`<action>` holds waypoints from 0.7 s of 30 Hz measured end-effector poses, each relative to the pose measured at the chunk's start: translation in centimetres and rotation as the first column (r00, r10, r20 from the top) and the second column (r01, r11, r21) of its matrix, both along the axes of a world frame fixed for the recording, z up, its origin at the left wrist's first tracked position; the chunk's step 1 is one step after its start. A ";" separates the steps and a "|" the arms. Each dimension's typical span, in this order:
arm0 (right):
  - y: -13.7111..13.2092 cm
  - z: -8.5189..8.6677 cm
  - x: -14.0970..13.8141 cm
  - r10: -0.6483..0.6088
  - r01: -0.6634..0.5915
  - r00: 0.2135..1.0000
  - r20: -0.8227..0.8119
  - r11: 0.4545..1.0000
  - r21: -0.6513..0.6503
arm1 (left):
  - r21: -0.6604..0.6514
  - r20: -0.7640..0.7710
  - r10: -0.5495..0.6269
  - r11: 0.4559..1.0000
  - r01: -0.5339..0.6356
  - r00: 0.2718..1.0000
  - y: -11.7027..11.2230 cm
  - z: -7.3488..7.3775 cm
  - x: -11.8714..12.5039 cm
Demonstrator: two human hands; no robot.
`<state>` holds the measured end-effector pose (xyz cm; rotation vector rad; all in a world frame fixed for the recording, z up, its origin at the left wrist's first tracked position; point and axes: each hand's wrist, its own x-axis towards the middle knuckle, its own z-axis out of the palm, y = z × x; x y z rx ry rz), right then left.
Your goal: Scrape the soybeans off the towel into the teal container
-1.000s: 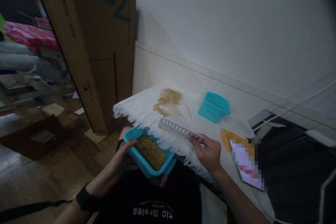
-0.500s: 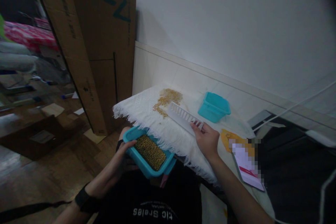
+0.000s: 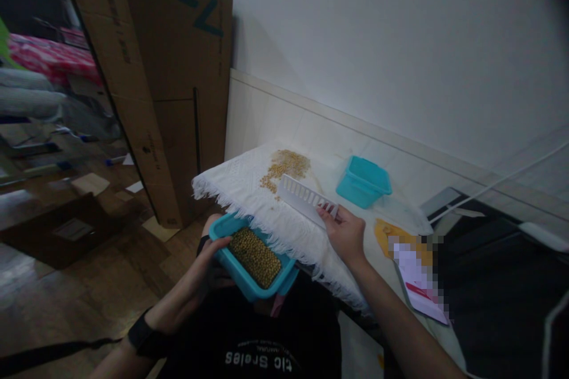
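My left hand [image 3: 212, 260] grips the near-left side of a turquoise plastic basin [image 3: 246, 289], its thumb over the rim. Many small yellow-green beans [image 3: 255, 256] lie inside. The basin is held just below the fringed edge of a white cloth [image 3: 240, 177]. In my right hand [image 3: 344, 231] is a flat white slatted plastic strip [image 3: 302, 198], fingers closed on its right end. Its far end rests on or just over the cloth, close to a scattered patch of yellowish beans [image 3: 288, 163]; whether it touches the cloth I cannot tell.
A second turquoise basin [image 3: 364, 183] stands at the back against the wall. Right of it lie a yellow packet [image 3: 384, 234] and a partly blurred phone-like object [image 3: 422, 296]. A tall cardboard box [image 3: 178, 71] stands at the left. A white cable [image 3: 502, 174] crosses on the right.
My right hand has drawn the white strip a little left and toward me, and its tip is now nearer the cloth's front. The left hand and its basin have stayed still.
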<state>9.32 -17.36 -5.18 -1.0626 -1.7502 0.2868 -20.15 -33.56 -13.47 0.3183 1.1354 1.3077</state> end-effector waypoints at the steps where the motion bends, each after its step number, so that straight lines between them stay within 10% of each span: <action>1: 0.0 0.0 0.0 0.004 -0.004 1.000 -0.002 1.000 -0.002 | -0.026 -0.014 0.013 1.000 -0.014 1.000 0.0 0.5 0.2; 8: -0.4 0.4 -0.9 0.095 -0.097 0.994 -0.045 0.994 -0.042 | -0.039 -0.059 0.042 0.998 -0.045 0.997 -0.3 2.4 0.7; 21: 0.1 0.1 -1.1 0.072 -0.079 0.993 -0.093 0.994 -0.075 | -0.010 -0.032 -0.007 1.000 0.007 0.999 0.0 0.7 -0.5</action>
